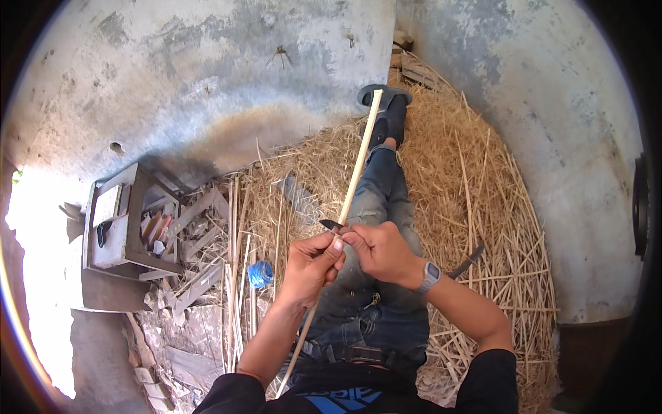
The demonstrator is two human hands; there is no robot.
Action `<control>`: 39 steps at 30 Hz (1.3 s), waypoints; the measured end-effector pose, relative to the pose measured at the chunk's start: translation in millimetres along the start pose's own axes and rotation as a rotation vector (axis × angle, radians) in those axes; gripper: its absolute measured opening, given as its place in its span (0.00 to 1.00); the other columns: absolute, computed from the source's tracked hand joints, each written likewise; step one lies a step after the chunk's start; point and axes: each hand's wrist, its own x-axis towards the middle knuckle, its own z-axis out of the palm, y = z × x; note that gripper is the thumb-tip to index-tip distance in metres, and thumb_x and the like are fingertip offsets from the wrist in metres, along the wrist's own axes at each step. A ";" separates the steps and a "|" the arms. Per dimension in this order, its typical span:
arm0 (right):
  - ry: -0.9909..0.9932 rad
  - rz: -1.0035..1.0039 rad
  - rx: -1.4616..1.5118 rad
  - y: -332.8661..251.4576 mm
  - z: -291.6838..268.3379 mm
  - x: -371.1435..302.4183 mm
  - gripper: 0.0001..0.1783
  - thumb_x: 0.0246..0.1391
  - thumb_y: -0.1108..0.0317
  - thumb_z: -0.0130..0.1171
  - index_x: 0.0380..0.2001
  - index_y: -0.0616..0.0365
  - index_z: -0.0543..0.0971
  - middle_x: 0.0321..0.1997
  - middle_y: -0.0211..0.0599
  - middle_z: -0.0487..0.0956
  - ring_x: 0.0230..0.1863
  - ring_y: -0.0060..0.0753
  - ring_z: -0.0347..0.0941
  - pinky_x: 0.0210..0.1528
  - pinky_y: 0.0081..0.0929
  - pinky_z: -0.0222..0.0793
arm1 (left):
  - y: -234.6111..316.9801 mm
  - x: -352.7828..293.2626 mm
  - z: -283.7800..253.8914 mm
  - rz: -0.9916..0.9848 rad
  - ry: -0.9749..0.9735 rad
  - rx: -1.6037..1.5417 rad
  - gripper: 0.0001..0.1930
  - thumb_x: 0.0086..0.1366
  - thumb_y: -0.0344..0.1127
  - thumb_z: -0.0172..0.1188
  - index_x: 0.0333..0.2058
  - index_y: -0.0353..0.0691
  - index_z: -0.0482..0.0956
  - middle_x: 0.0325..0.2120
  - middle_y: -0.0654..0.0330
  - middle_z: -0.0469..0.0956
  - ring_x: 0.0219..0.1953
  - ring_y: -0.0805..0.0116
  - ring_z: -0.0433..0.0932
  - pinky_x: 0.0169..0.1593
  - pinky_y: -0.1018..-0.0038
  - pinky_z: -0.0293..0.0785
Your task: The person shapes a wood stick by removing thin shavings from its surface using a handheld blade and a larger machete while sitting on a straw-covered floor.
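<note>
A long pale strip, which looks like split bamboo [360,159], runs from beyond my feet, through my hands, and down past my left forearm. My left hand [312,265] is closed around it, thumb pressed near the blade. My right hand [379,252], with a grey watch on its wrist, is closed on a knife; its short dark blade [330,224] lies across the strip, its tip pointing left. The knife's handle is mostly hidden by my fingers. Both hands meet above my outstretched legs [386,193] in worn jeans.
Shavings [448,165] and thin strips [503,303] cover the floor on the right. A dark curved piece [469,261] shows beside my right forearm. On the left are a blue roll of twine [260,274], upright strips [233,269], wood scraps and a wooden cabinet [114,228]. Concrete walls [227,62] stand around.
</note>
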 end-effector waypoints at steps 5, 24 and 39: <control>-0.142 0.215 0.396 -3.1 -31.4 -1.1 0.20 0.69 0.58 0.54 0.27 0.61 0.78 0.14 0.26 0.68 0.18 0.17 0.63 0.21 0.25 0.57 | 2.9 -8.0 7.6 -0.032 -0.055 -0.167 0.16 0.74 0.34 0.56 0.56 0.34 0.76 0.22 0.64 0.73 0.14 0.83 0.59 0.18 0.83 0.53; 0.171 0.180 0.221 -33.2 -9.5 -3.8 0.10 0.56 0.67 0.68 0.36 0.62 0.84 0.17 0.26 0.78 0.17 0.09 0.65 0.19 0.17 0.55 | -0.3 -12.8 16.9 0.200 0.007 0.071 0.25 0.75 0.29 0.50 0.69 0.35 0.63 0.31 0.63 0.78 0.19 0.83 0.65 0.24 0.85 0.62; 0.215 0.135 0.152 -30.4 -7.5 -3.3 0.07 0.52 0.70 0.66 0.29 0.60 0.77 0.11 0.22 0.67 0.15 0.08 0.60 0.18 0.18 0.54 | -11.6 -15.9 21.6 0.270 0.066 0.317 0.22 0.71 0.26 0.58 0.63 0.36 0.72 0.29 0.65 0.79 0.21 0.83 0.67 0.24 0.83 0.64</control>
